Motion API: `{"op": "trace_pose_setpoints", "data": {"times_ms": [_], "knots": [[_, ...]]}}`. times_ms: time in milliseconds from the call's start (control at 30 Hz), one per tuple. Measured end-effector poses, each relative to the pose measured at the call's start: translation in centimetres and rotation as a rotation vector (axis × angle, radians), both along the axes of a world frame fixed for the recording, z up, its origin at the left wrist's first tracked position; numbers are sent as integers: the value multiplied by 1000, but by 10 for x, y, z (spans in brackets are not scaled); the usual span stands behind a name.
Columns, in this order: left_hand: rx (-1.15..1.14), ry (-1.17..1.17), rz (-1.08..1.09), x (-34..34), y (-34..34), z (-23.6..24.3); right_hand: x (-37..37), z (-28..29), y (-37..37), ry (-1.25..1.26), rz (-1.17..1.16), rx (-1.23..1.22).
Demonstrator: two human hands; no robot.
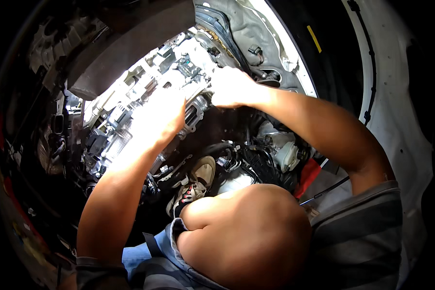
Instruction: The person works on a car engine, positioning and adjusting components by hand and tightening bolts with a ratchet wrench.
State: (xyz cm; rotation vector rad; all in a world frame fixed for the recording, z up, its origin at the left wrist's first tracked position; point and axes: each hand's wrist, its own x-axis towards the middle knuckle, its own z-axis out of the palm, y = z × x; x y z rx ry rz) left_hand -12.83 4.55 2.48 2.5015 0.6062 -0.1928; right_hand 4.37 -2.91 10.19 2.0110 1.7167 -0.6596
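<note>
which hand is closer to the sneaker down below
Left. The left hand rests on the bright metal engine part above the sneaker; the right hand is higher, farther away.

Single head-worn fisheye view, looking steeply down from close range over the person's raised knee [246, 232] into a vehicle's engine bay [179, 72]. Edges bend and darken toward the rim; far left is apparently underexposed, detail unclear there.

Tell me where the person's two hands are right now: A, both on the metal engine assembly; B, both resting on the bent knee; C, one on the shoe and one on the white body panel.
A: the left hand and right hand both press on the brightly lit metal engine assembly, well above the knee.
</note>
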Motion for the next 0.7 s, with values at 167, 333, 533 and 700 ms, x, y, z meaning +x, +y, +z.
{"op": "trace_pose_setpoints", "data": {"times_ms": [167,333,533,700], "knots": [[3,-122,47,2,-10,-11,17,-1,13,67,-13,-138],[15,-158,103,-3,-12,-6,34,-3,7,65,488,7],[8,-159,72,2,-9,-9,19,-2,0,-49,114,44],[50,-135,-29,5,-4,-9,9,-1,-6,-96,-73,42]]}}
